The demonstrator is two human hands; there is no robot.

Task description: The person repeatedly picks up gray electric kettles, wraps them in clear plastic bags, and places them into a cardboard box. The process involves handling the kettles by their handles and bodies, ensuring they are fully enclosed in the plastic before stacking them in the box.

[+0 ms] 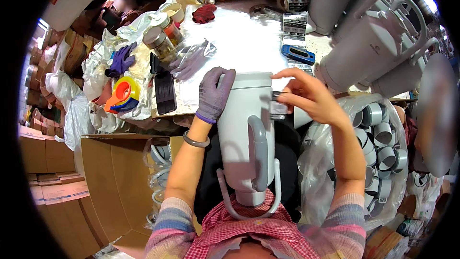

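Note:
My left hand (pixel 215 93), in a grey-purple glove, grips the upper left side of a grey cylindrical vessel (pixel 239 148). The vessel rests along my lap, its banded wide end at the table edge, a dark-grey side handle facing up and a looped carry handle around the narrow end near my apron. My bare right hand (pixel 306 96) is beside its upper right, thumb and fingers closed on a small dark-and-silver label-like piece (pixel 279 110); the index finger reaches toward the rim. A blue cutter (pixel 298 53) and a strip of printed labels (pixel 294 29) lie on the table beyond.
Grey vessels (pixel 359 52) stand at back right. Jars (pixel 158 38), tape dispenser (pixel 122 93) and purple glove (pixel 120 60) lie left on the table (pixel 230 33). A carton (pixel 110 182) is lower left, a bag of grey parts (pixel 383 163) right. People (pixel 123 2) show at the edges.

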